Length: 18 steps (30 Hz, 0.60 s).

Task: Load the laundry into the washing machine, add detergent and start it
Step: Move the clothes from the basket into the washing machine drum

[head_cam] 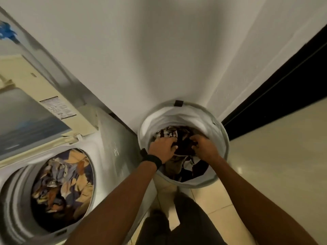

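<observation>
Both hands are down in the laundry hamper (pixel 223 131), which stands just beside the top-load washer (pixel 113 137) for a short carry. My left hand (pixel 163 147) and right hand (pixel 203 149) curl into the dark clothes (pixel 184 145), bunching a load. The lid (pixel 26 119) is up and the drum (pixel 16 188) partly filled with mixed laundry (pixel 62 183).

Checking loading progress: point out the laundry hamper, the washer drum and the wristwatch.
laundry hamper (pixel 155 121): head view, white inner wall.
washer drum (pixel 16 191): head view, ribbed left wall.
wristwatch (pixel 152 160): head view, black band.
</observation>
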Each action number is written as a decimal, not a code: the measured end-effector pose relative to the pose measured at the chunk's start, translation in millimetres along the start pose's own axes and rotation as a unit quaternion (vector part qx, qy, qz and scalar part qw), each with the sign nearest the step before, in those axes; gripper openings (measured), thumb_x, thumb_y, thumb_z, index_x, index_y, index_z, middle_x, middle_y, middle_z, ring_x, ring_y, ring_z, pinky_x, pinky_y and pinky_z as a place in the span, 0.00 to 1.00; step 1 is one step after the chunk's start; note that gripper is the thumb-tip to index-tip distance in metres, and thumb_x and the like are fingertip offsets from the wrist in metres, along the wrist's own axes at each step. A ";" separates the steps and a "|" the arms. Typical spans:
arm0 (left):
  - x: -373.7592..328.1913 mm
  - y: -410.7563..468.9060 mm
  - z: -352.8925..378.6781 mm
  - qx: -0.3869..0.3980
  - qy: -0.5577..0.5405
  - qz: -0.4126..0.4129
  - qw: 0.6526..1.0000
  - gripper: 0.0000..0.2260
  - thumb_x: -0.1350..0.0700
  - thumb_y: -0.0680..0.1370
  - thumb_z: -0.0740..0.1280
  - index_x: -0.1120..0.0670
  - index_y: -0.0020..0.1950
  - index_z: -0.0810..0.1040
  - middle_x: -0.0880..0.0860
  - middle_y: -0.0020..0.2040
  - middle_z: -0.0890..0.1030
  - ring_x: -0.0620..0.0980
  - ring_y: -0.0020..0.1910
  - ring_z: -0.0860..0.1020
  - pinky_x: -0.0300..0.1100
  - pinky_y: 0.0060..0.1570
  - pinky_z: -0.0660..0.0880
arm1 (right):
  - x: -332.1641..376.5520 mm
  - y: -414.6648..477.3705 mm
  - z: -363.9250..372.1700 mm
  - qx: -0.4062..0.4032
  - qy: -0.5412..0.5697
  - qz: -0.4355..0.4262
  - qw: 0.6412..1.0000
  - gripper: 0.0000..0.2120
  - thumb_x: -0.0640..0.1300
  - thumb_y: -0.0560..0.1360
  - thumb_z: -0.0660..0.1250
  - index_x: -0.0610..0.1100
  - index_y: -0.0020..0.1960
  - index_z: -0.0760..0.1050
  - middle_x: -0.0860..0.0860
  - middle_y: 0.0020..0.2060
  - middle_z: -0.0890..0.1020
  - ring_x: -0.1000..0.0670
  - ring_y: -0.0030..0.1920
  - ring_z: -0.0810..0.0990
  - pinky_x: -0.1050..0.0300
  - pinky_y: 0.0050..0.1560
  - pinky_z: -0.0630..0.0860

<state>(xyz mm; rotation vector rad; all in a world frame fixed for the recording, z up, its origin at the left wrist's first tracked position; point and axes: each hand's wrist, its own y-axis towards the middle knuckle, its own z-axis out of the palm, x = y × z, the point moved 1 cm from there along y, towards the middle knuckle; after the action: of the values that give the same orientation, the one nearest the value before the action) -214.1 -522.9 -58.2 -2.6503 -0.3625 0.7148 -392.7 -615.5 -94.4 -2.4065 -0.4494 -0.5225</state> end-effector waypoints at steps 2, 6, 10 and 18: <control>3.7 11.9 14.5 0.017 -0.003 -0.015 1.000 0.15 0.47 0.83 0.64 0.48 0.69 0.77 0.55 0.62 0.81 0.60 0.60 0.80 0.56 0.56 0.79 | -15.9 15.1 12.3 0.027 -0.022 0.011 0.999 0.20 0.39 0.78 0.66 0.50 0.69 0.75 0.47 0.65 0.79 0.43 0.64 0.79 0.46 0.63 0.77; 9.7 30.7 41.6 0.051 -0.018 -0.015 0.998 0.14 0.50 0.83 0.65 0.48 0.68 0.78 0.55 0.59 0.83 0.58 0.58 0.81 0.55 0.56 0.80 | -39.3 31.9 41.2 0.133 -0.083 0.034 0.987 0.19 0.42 0.78 0.67 0.52 0.68 0.75 0.46 0.65 0.79 0.41 0.64 0.79 0.45 0.63 0.78; 16.3 38.7 68.4 0.094 -0.019 -0.032 0.995 0.15 0.52 0.82 0.65 0.48 0.69 0.77 0.54 0.58 0.84 0.59 0.58 0.81 0.56 0.56 0.80 | -54.2 37.3 72.7 0.243 -0.161 0.018 0.956 0.28 0.48 0.74 0.75 0.57 0.72 0.70 0.46 0.69 0.75 0.41 0.67 0.76 0.42 0.65 0.76; 32.5 47.5 106.4 0.140 -0.007 -0.071 0.987 0.12 0.54 0.82 0.65 0.50 0.64 0.79 0.56 0.56 0.84 0.60 0.58 0.81 0.53 0.56 0.79 | -64.8 57.4 113.4 0.196 -0.197 0.018 0.960 0.35 0.52 0.82 0.61 0.59 0.83 0.47 0.42 0.70 0.74 0.37 0.68 0.75 0.40 0.63 0.73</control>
<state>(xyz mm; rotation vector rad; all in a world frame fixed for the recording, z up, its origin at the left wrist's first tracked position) -235.8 -524.5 -177.2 -2.3300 -0.4177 0.6854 -394.8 -597.8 -236.0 -2.1200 -0.6132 0.0710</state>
